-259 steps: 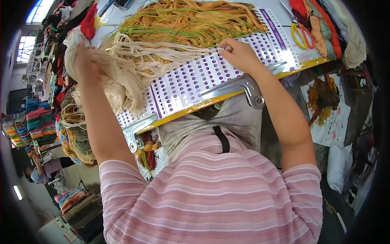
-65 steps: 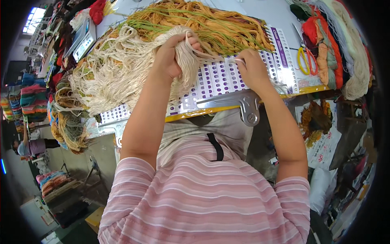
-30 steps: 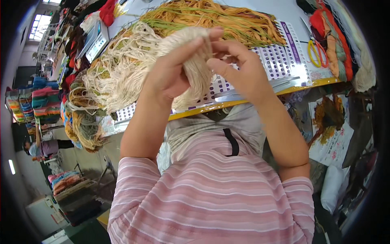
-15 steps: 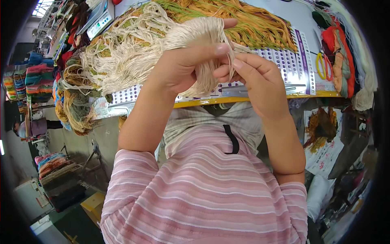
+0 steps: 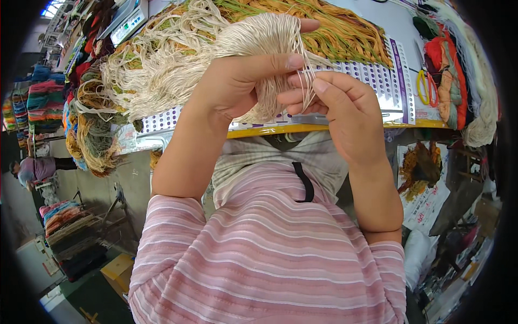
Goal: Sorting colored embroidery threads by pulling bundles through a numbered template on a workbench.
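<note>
A thick hank of cream yarn drapes over the fingers of my left hand, whose thumb presses along its near side. Thin strands run from the hank's right edge to my right hand, which pinches them between thumb and forefinger. The other fingers of the right hand are curled beside these strands. More cream yarn lies in loose, wavy lengths on the table to the left. Behind my hands, orange and green yarn is spread across the tabletop.
Scissors with yellow and red handles lie at the right, beside red, peach and white yarn skeins. A digital scale stands at the back left. The dotted white table cover ends at a yellow edge. Another person is far left.
My right hand has drawn slightly away from my left, and the pinched strands now stand more apart and taut. The left hand still holds the hank.
</note>
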A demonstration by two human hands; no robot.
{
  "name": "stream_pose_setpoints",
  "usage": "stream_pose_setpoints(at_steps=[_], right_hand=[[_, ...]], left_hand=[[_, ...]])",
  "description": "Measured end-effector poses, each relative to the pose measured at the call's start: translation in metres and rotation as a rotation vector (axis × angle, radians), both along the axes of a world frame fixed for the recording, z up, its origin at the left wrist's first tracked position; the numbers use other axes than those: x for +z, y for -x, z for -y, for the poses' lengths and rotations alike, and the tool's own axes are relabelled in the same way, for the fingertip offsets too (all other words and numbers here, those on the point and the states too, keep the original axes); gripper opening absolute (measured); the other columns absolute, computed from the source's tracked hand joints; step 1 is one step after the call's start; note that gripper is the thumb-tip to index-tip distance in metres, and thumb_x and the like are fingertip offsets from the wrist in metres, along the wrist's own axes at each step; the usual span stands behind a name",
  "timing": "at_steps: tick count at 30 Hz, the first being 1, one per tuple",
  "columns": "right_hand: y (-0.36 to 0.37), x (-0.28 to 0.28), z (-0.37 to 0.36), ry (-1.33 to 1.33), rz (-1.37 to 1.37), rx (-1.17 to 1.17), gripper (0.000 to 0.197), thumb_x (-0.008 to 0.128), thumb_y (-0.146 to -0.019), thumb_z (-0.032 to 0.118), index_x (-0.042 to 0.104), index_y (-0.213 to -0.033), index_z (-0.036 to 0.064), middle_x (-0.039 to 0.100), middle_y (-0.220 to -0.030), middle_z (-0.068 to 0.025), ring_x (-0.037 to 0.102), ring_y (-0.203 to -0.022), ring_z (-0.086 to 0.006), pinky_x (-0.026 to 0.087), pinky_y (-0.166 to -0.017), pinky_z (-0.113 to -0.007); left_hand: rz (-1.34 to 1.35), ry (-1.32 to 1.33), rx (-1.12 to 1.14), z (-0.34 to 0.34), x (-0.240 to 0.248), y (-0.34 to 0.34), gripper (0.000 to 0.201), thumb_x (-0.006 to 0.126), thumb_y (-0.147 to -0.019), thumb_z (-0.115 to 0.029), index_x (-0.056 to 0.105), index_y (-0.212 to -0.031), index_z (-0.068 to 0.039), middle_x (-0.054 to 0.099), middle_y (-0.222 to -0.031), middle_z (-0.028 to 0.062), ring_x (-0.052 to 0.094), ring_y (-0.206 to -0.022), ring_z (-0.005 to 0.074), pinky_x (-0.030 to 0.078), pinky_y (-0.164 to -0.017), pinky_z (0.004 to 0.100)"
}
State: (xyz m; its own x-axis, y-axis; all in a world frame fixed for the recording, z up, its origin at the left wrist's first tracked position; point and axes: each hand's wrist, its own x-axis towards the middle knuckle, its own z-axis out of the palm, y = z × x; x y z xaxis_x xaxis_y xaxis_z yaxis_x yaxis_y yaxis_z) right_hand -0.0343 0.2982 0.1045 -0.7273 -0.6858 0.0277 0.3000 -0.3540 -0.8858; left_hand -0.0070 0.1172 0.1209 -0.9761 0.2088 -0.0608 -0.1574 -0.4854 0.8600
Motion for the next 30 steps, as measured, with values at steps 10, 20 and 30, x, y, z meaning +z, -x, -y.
stream_pose_setpoints(at_steps=[10,20,30], right_hand=[[0.004,0.0,-0.001,-0.012,-0.002,-0.036,0.025,0.048,-0.094,0.011,0.058,-0.104,-0.0098,0.067,-0.088,-0.0154,0.064,-0.08,-0.0152,0.052,-0.075,-0.025],[0.011,0.005,0.011,-0.143,-0.094,-0.173,0.028,0.062,-0.085,0.008,0.059,-0.11,-0.0029,0.063,-0.097,-0.0022,0.058,-0.084,-0.0064,0.048,-0.071,-0.021],[0.009,0.002,0.014,-0.134,-0.026,-0.201,0.019,0.062,-0.085,0.008,0.063,-0.101,-0.0019,0.064,-0.091,-0.001,0.056,-0.082,-0.0049,0.043,-0.07,-0.018]], left_hand=[[-0.022,-0.025,-0.025,0.001,-0.004,0.002,0.055,0.056,-0.088,-0.016,0.038,-0.138,-0.002,0.058,-0.11,0.0101,0.059,-0.093,0.0173,0.048,-0.08,0.0308],[0.04,-0.128,-0.11,-0.005,-0.005,0.003,0.06,0.043,-0.094,-0.032,0.026,-0.141,0.001,0.041,-0.136,0.02,0.049,-0.12,0.0284,0.043,-0.098,0.0429],[0.05,-0.16,-0.116,-0.003,-0.005,-0.001,0.06,0.041,-0.094,-0.031,0.024,-0.142,0.001,0.037,-0.139,0.0202,0.048,-0.121,0.0285,0.044,-0.097,0.0437]])
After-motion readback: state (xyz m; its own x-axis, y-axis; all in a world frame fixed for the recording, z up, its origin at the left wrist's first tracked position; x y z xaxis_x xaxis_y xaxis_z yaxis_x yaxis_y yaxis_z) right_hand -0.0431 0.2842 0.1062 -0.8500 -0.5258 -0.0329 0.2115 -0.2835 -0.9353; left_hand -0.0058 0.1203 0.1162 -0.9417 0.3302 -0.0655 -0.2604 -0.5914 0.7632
